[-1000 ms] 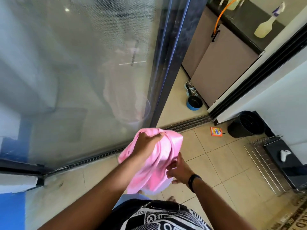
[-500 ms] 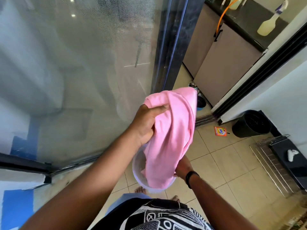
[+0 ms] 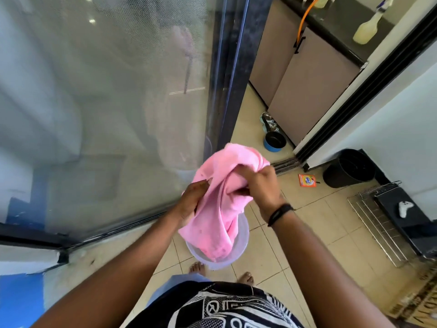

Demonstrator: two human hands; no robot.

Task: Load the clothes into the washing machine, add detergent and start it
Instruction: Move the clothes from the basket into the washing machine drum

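Head view, looking down: both hands hold one pink garment [image 3: 222, 197] above a pale plastic bucket [image 3: 243, 240] standing on the tiled floor [image 3: 319, 235] just in front of the person's bare feet. Left hand [image 3: 192, 202] grips the cloth's left edge, fingers curled into a fold; right hand [image 3: 259, 188] has a bunch of fabric pinched from above, w/ a black band on that wrist. Cloth's lower end hangs down inside the bucket, so prob. it's being lifted out and gathered between the hands, kept bunched so it doesn't drag on the floor.

No washing machine visible here, so I can't tell where the load goes; judging by that, loading is at an early stage.

Detergent: an orange sachet [image 3: 307, 180] lies flat on the floor, well apart from the bucket, near a black bin [image 3: 347, 169] by the wall; handy for later, untouched.

Other bits: sliding glass door [image 3: 106, 102] to the left; pet bowl [image 3: 274, 140] by brown cabinets [image 3: 305, 91]; spray bottle [image 3: 367, 27] on the dark surface above; wire rack [image 3: 378, 223] right, beside a white game controller [image 3: 405, 208] on a black slab.
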